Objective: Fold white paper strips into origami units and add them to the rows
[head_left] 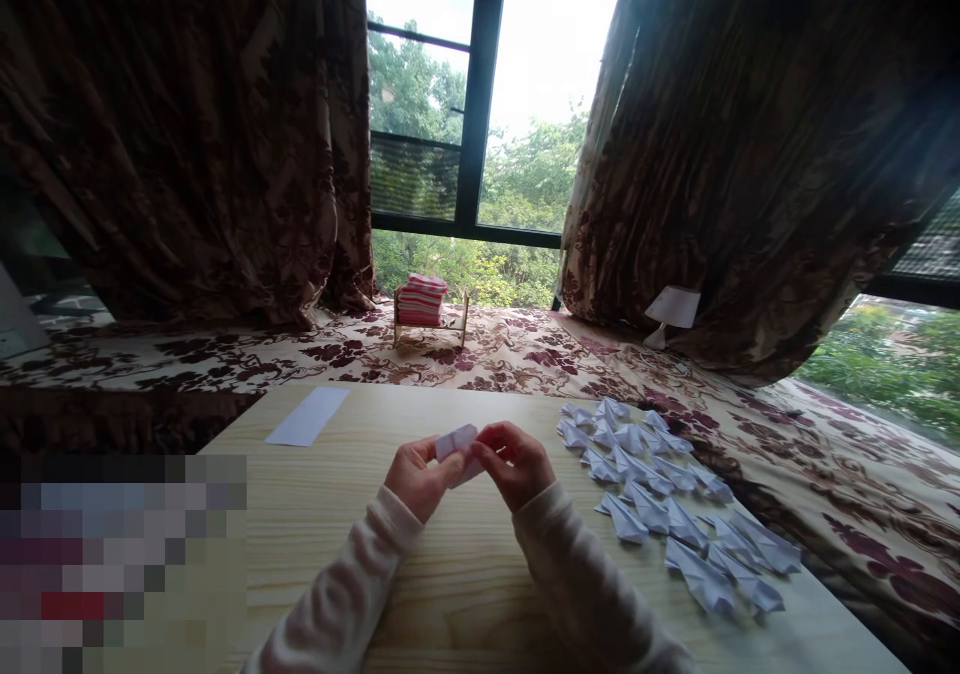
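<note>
A small folded piece of white paper [455, 441] is held between my two hands above the middle of the wooden table. My left hand [420, 476] is closed on it, thumb on top. At its right edge, my right hand [517, 462] pinches the paper with thumb and forefinger. Part of the paper is hidden behind the fingers. To the right lie several folded white paper pieces [649, 489], pointed in shape and set out in loose rows. A flat white paper strip [307, 416] rests at the table's far left.
The pale wooden table [322, 554] meets a ledge with a floral cloth [517, 354]. On the ledge stand a small rack with folded striped cloths [421, 300] and a small white lamp [673, 308]. Curtains [187, 134] flank the window. Blurred blocks cover the lower left.
</note>
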{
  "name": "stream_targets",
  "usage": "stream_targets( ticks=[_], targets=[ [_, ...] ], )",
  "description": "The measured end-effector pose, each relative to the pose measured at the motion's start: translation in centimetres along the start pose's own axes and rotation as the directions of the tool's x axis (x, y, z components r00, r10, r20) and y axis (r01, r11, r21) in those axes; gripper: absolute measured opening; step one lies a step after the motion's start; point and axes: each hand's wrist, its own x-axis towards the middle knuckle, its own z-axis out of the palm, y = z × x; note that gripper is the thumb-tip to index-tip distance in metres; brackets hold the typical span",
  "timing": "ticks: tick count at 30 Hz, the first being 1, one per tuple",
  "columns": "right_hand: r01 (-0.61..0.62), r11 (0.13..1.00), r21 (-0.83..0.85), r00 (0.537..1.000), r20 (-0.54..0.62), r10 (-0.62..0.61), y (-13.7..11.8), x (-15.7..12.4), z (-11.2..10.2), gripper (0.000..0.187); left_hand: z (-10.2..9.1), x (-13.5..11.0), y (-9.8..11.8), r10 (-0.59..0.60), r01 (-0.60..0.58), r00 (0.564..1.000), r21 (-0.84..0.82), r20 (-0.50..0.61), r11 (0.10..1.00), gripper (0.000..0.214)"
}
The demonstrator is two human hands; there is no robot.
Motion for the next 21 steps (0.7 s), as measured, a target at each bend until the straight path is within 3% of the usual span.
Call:
stream_targets(
  ticks=[5, 8, 14, 21],
  targets=[
    [-0.105, 0.976, 0.191, 0.994, 0.017, 0.104, 0.52, 0.05, 0.29, 0.018, -0.23, 0.11, -0.31, 0.0, -0.001, 1.0, 0.038, 0.006, 0.999, 0.038],
    [-0.124, 0.987, 0.106, 0.991, 0.07, 0.117, 0.51, -0.15, 0.28, 0.024, -0.13, -0.09, -0.02, 0.01, -0.01, 1.0, 0.062, 0.005, 0.998, 0.036],
    [0.011, 0.993, -0.117, 0.996, 0.091, 0.0, 0.47, -0.5, 0.21, 0.026, 0.16, -0.64, 0.26, 0.045, -0.055, 0.997, 0.186, 0.058, 0.981, 0.023],
    [-0.135, 0.991, -0.024, 0.986, 0.094, 0.136, 0.96, 0.32, -0.2, 0.044, -0.04, -0.11, -0.21, -0.094, 0.092, 0.994, 0.03, 0.053, 0.995, 0.032]
  ],
)
